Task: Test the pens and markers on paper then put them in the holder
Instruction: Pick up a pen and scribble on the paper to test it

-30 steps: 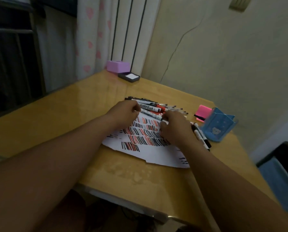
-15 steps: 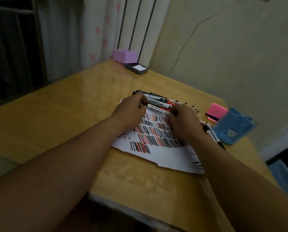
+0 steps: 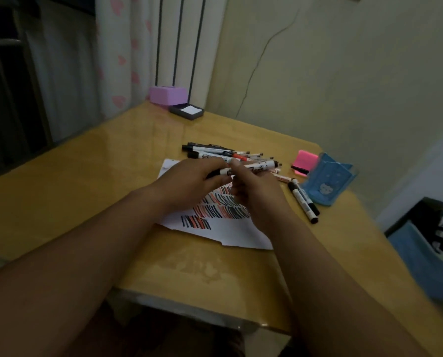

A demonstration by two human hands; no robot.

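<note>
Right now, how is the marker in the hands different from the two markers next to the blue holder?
The held marker is up above the paper, gripped by the left hand and right hand; the two markers lie loose on the table. The held marker points sideways; the two markers run from far to near, beside the blue holder. All have white bodies with black ends.

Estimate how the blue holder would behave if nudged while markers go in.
The blue holder looks thin-walled with nothing sticking out of it, so it is probably light. On the glossy table it may slide or tip. It stands close to the table's edge.
</note>
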